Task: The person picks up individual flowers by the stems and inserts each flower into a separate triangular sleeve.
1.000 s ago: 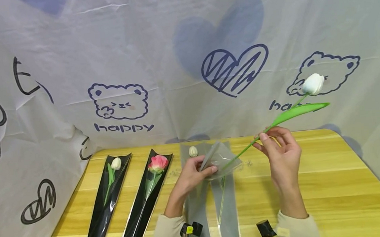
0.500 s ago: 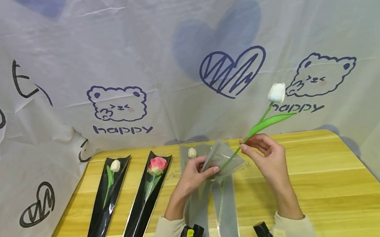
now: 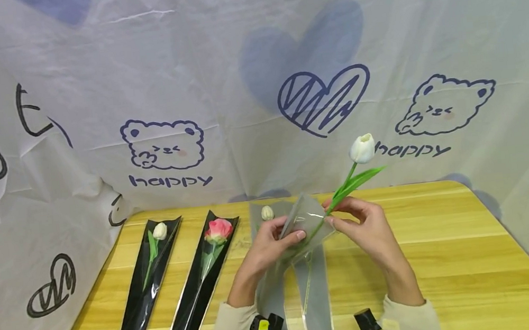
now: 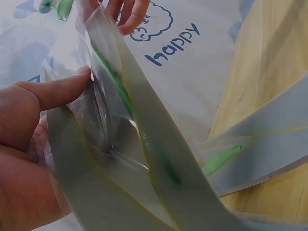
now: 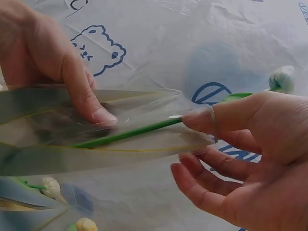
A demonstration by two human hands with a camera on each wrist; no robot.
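Observation:
My left hand (image 3: pixel 270 247) grips a grey translucent flower sleeve (image 4: pixel 139 144) near its mouth, thumb on the front and fingers behind. Between thumb and fingertips my right hand (image 3: pixel 363 227) pinches the green stem of a white artificial tulip (image 3: pixel 361 149) right at the sleeve's mouth. The bloom and long green leaf stick up above that hand. In the right wrist view the lower stem (image 5: pixel 130 134) runs inside the sleeve, below the left thumb. The sleeve's bottom part overlaps other grey wrapping on the table in the head view.
Two black sleeves lie at left, one with a white tulip (image 3: pixel 160 231), the other with a pink flower (image 3: pixel 219 230). Beneath my hands, grey sleeves (image 3: pixel 316 293) with another white tulip (image 3: pixel 267 213) lie on the wooden table (image 3: pixel 456 263). A printed cloth (image 3: pixel 237 82) hangs behind.
My right hand has moved left and slightly down toward the left hand, sliding the tulip's stem deeper into the sleeve. The bloom has come lower and left. My left hand stays nearly still.

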